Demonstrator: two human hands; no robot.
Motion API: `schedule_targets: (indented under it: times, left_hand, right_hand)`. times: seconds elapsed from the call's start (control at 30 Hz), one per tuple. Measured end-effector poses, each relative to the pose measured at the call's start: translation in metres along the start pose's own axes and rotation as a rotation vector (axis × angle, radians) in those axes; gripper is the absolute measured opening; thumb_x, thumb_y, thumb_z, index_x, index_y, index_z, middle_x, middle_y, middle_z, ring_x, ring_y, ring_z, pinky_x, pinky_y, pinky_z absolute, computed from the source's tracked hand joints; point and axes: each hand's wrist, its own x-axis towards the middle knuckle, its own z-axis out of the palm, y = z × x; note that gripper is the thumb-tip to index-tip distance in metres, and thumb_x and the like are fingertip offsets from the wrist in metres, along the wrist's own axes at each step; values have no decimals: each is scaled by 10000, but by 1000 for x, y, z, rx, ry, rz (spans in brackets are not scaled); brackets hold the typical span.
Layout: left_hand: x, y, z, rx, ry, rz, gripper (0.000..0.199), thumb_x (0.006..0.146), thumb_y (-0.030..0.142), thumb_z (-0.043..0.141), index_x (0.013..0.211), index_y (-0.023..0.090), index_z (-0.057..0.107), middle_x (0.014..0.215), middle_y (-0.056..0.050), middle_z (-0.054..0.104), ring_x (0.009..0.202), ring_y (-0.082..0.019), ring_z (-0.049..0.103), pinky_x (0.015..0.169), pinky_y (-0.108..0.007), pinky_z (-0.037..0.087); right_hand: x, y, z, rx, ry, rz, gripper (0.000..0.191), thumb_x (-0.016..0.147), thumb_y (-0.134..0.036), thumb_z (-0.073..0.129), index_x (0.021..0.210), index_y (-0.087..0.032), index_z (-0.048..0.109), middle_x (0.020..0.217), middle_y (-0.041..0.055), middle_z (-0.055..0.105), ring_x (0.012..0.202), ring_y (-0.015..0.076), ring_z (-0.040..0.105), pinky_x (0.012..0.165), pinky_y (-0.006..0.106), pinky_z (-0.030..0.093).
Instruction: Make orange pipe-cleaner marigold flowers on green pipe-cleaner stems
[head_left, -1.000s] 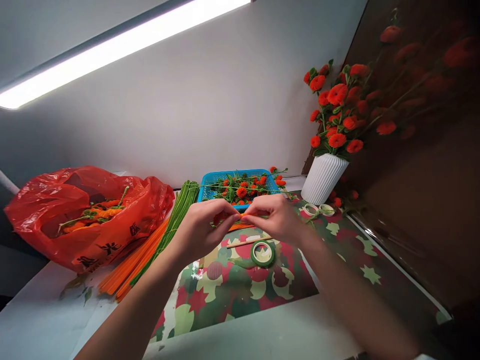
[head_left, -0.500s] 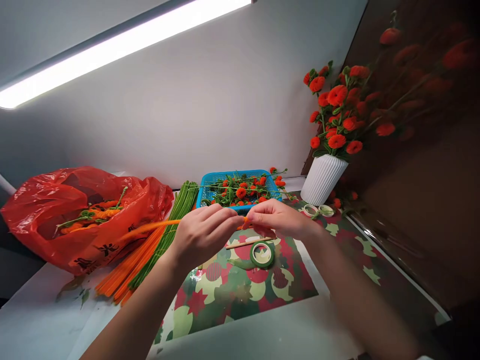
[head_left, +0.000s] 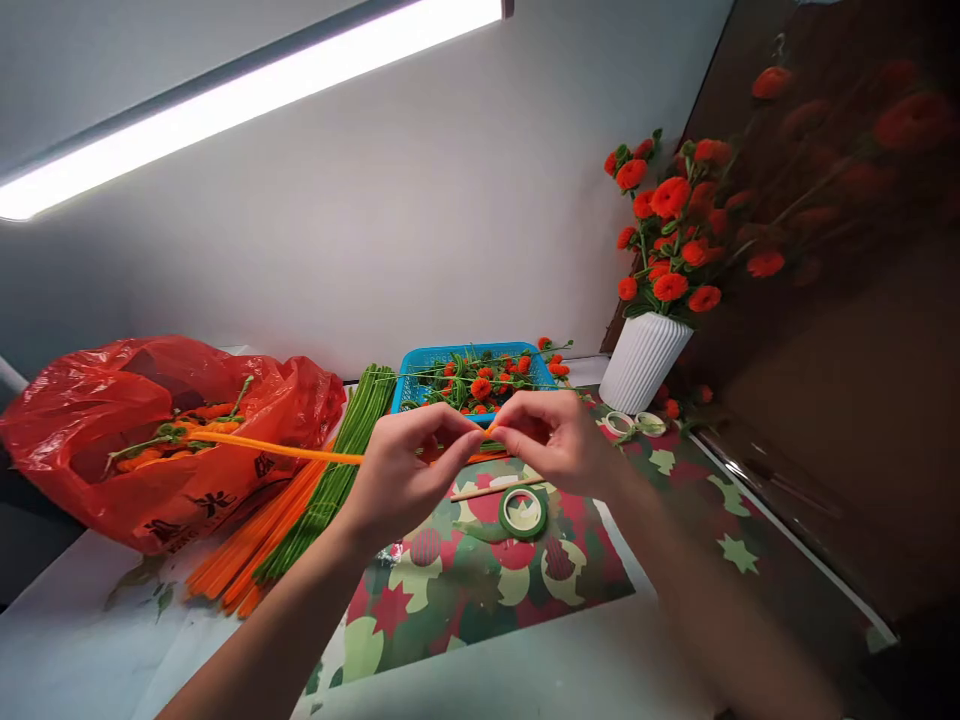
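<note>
An orange pipe cleaner [head_left: 289, 451] runs leftward out of my left hand [head_left: 409, 465], which pinches it between thumb and fingertips. Its other end lies between the fingertips of my right hand [head_left: 547, 435], also closed in a pinch. Both sets of fingertips almost meet, and only a speck of orange shows there. Just behind my hands is a blue basket [head_left: 398, 388] of small orange-red pipe-cleaner flowers [head_left: 481, 388] with green stems. Below them on the mat lie a roll of green tape [head_left: 523, 512] and a thin wooden stick [head_left: 480, 490].
Left of my hands lie bundles of green pipe cleaners [head_left: 360, 420] and orange pipe cleaners [head_left: 251, 545], beside a red plastic bag [head_left: 82, 420] holding orange pieces. A white ribbed vase [head_left: 645, 362] of orange flowers stands at the right, near more tape rolls [head_left: 649, 424]. A patterned mat [head_left: 487, 600] covers the table.
Both hands have turned so that the thumbs show below the fingers, still pinching the pipe cleaner. Its free end has swung upward at the left.
</note>
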Motion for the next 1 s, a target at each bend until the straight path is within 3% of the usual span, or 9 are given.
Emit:
schedule_targets:
  times: [0.1, 0.17, 0.33, 0.43, 0.6, 0.73, 0.83, 0.93, 1.0]
  left_hand:
    - [3, 4, -5, -355, -245, -337, 240, 807, 339, 638, 652, 160, 601, 525, 15, 587, 427, -79, 470, 395, -187, 357]
    - [2, 5, -5, -381, -278, -366, 241, 808, 344, 640, 663, 155, 604, 533, 13, 595, 424, -76, 475, 391, -184, 374]
    - [-5, 5, 0, 212, 106, 238, 81, 811, 217, 681, 873, 170, 659, 763, -28, 701, 611, -113, 610, 551, -217, 502]
    - [-5, 2, 1, 498, 148, 588, 87, 820, 117, 657, 888, 171, 652, 831, -42, 719, 701, -135, 639, 645, -244, 522]
    - [-9, 12, 6, 686, 138, 694, 57, 841, 105, 611, 871, 151, 626, 767, -46, 709, 646, -160, 616, 610, -278, 499]
    - [-24, 44, 11, 444, 76, 430, 78, 871, 145, 570, 815, 173, 617, 666, -2, 648, 554, -116, 563, 520, -231, 442]
    - [-30, 61, 9, -19, -165, 40, 142, 888, 223, 568, 759, 191, 618, 558, 37, 601, 442, -81, 482, 409, -186, 382]
    - [-24, 58, 6, -323, -427, -202, 221, 904, 306, 534, 754, 171, 624, 565, 14, 625, 379, -66, 418, 351, -183, 351]
    - [-19, 48, 6, -253, -359, -178, 186, 895, 303, 554, 804, 168, 643, 654, -11, 667, 453, -80, 491, 406, -188, 398]
  right_hand:
    - [-3, -5, 3, -236, 40, -313, 133, 843, -118, 543, 750, -154, 632, 625, -10, 593, 560, 84, 487, 533, 220, 358]
    - [-5, -7, 3, -301, 54, -350, 151, 843, -102, 529, 745, -158, 630, 630, -9, 604, 576, 88, 505, 553, 224, 367]
    - [-3, -9, -1, -75, 54, 23, 122, 832, -160, 571, 712, -158, 596, 613, -29, 533, 525, 70, 429, 473, 199, 321]
    - [0, -8, -4, 126, -10, 183, 140, 836, -229, 596, 718, -155, 582, 570, -54, 456, 471, 54, 346, 415, 189, 261]
    - [-3, -17, -15, 120, -100, 192, 147, 851, -231, 595, 727, -153, 583, 584, -49, 463, 483, 57, 369, 426, 192, 279]
    - [-16, -38, -33, -108, -190, -94, 103, 851, -132, 582, 755, -157, 609, 631, -20, 536, 570, 79, 440, 515, 205, 346]
    - [-23, -51, -41, -130, -250, -276, 131, 872, -84, 534, 794, -158, 608, 698, 0, 585, 620, 83, 474, 595, 217, 384]
    - [-22, -51, -41, -82, -280, -202, 123, 873, -102, 541, 778, -156, 596, 665, -13, 550, 594, 78, 447, 550, 209, 355]
    - [-16, -42, -38, -17, -289, -21, 119, 865, -155, 568, 747, -156, 583, 600, -40, 471, 540, 72, 384, 484, 206, 299]
